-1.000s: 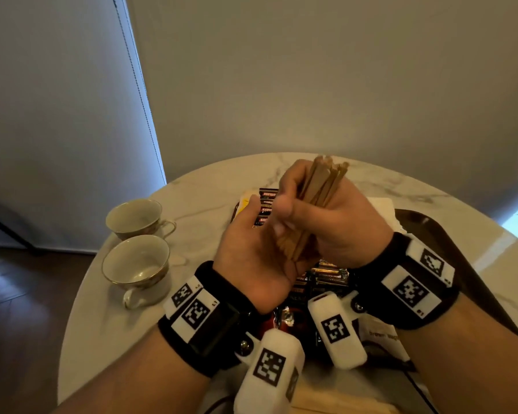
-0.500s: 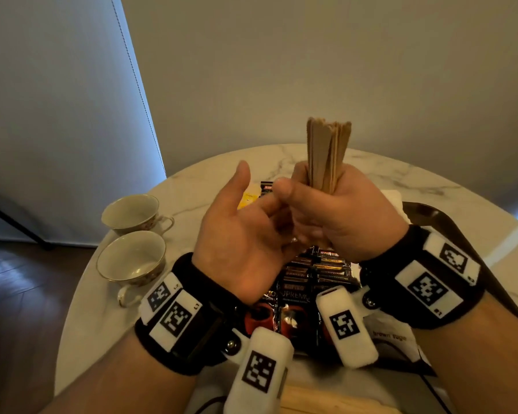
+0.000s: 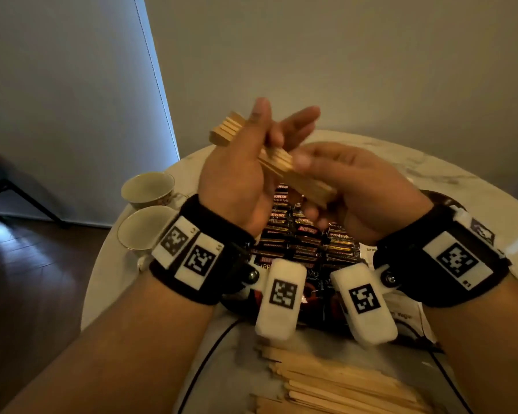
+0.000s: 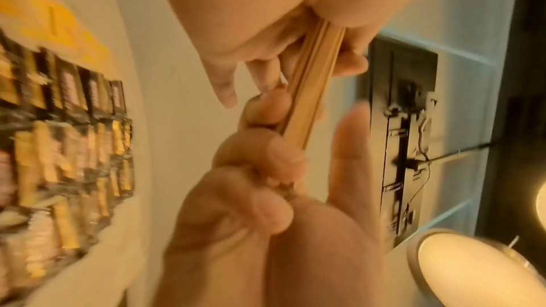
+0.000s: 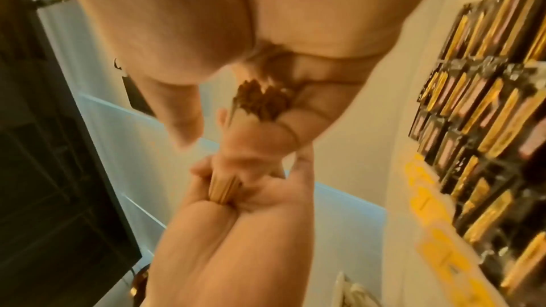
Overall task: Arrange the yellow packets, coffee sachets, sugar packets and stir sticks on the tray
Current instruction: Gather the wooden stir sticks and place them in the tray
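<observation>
Stir sticks (image 3: 277, 162) now tilted, both hands gripping

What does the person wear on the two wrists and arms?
Each wrist has a wide black band with white square tags printed with black code patterns. A white block with the same kind of code hangs under the left wrist and the right wrist. The forearms are bare, with no sleeves.

The stir sticks (image 3: 277, 162) are showing pale, matt bare wood. The coffee sachets (image 3: 299, 234) are gleaming as glossy dark foil with gold print. The worktop (image 3: 431, 168) is looking like smooth, polished white marble, and the teacups (image 3: 147, 188) are shining as glazed porcelain.
</observation>
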The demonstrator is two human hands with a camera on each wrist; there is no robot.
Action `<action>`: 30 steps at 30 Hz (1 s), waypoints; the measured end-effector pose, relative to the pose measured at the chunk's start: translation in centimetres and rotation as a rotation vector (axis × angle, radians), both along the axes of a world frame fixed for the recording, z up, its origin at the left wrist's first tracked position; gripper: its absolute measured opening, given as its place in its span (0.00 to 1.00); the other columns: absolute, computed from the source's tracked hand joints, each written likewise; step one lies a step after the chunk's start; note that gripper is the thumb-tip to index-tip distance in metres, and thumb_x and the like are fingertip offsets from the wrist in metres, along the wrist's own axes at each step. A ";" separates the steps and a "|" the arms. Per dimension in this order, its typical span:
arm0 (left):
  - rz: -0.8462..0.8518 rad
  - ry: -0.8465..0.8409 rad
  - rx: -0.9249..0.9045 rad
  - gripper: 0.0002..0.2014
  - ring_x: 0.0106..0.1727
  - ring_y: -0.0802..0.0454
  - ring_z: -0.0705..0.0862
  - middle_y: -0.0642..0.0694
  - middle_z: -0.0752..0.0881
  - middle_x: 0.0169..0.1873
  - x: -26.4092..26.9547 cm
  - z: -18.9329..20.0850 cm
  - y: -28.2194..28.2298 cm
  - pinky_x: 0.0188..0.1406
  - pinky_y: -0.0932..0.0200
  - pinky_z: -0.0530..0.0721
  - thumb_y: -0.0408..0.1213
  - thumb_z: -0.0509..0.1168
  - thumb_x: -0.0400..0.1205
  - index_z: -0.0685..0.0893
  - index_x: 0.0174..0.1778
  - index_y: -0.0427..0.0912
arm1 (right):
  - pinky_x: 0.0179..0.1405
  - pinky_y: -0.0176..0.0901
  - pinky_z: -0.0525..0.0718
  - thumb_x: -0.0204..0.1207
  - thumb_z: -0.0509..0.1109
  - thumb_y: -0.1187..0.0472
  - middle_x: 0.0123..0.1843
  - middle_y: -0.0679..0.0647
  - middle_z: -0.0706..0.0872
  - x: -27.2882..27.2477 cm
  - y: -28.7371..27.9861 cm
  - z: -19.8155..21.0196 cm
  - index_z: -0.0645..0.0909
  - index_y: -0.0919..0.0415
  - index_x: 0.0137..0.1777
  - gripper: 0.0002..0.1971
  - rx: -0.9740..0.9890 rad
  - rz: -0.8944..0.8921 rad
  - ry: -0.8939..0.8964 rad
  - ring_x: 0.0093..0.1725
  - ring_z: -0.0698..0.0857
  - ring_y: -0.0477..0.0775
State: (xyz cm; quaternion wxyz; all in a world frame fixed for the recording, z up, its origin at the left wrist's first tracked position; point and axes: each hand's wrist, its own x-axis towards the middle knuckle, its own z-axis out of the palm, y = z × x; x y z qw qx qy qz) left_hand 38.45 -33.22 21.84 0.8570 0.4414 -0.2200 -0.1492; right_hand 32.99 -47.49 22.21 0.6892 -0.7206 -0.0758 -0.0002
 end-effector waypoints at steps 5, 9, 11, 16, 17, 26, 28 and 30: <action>0.090 -0.059 -0.036 0.22 0.71 0.38 0.86 0.41 0.92 0.58 0.0 2.2 -2.1 0.72 0.34 0.84 0.47 0.58 0.93 0.75 0.32 0.42 | 0.21 0.33 0.74 0.79 0.76 0.53 0.31 0.47 0.85 0.0 1.0 0.4 0.84 0.61 0.49 0.10 0.064 -0.330 -0.357 0.23 0.79 0.41; 0.247 -0.243 0.104 0.14 0.53 0.44 0.92 0.44 0.94 0.48 0.6 3.0 -2.5 0.59 0.40 0.90 0.42 0.70 0.86 0.85 0.36 0.41 | 0.24 0.37 0.70 0.70 0.83 0.45 0.29 0.52 0.80 0.0 -0.4 1.2 0.82 0.53 0.39 0.15 0.083 -0.347 -0.380 0.25 0.74 0.50; 0.343 -0.340 0.131 0.08 0.44 0.49 0.91 0.47 0.92 0.40 0.7 3.2 -2.3 0.46 0.48 0.90 0.38 0.76 0.80 0.86 0.42 0.38 | 0.22 0.37 0.67 0.69 0.82 0.46 0.28 0.56 0.77 -0.1 -1.1 1.7 0.82 0.52 0.37 0.14 0.137 -0.289 -0.312 0.25 0.69 0.53; 0.521 -0.554 0.140 0.21 0.31 0.51 0.85 0.35 0.87 0.40 0.7 2.8 -2.2 0.28 0.61 0.81 0.34 0.82 0.74 0.79 0.55 0.35 | 0.17 0.31 0.62 0.64 0.79 0.50 0.27 0.57 0.73 -0.2 -2.3 2.3 0.80 0.57 0.35 0.14 0.250 -0.171 -0.111 0.18 0.63 0.48; 0.546 -0.574 0.150 0.23 0.30 0.51 0.84 0.35 0.87 0.40 0.7 2.7 -2.2 0.28 0.60 0.81 0.35 0.83 0.73 0.79 0.59 0.37 | 0.17 0.31 0.61 0.65 0.79 0.50 0.27 0.57 0.74 -0.2 -2.5 2.4 0.80 0.57 0.35 0.13 0.252 -0.157 -0.086 0.18 0.62 0.48; 0.644 -0.481 0.174 0.12 0.20 0.45 0.81 0.35 0.86 0.34 0.8 1.6 -1.9 0.20 0.59 0.78 0.31 0.78 0.81 0.79 0.43 0.33 | 0.21 0.38 0.77 0.71 0.77 0.49 0.31 0.50 0.84 0.3 -1.8 2.1 0.82 0.58 0.41 0.13 0.304 -0.288 -0.164 0.22 0.71 0.48; 0.671 -0.460 0.228 0.12 0.20 0.45 0.82 0.41 0.86 0.30 0.6 1.4 -2.0 0.20 0.60 0.79 0.35 0.77 0.82 0.79 0.42 0.36 | 0.20 0.40 0.74 0.72 0.77 0.45 0.27 0.50 0.79 0.6 -1.3 1.6 0.76 0.56 0.38 0.17 0.285 -0.392 -0.225 0.20 0.71 0.50; 0.698 -0.495 0.279 0.13 0.21 0.47 0.84 0.45 0.85 0.26 0.4 1.1 -2.1 0.21 0.59 0.80 0.39 0.76 0.83 0.79 0.41 0.38 | 0.18 0.39 0.72 0.75 0.78 0.49 0.24 0.52 0.76 0.7 -1.2 1.2 0.72 0.56 0.35 0.19 0.234 -0.464 -0.294 0.18 0.73 0.50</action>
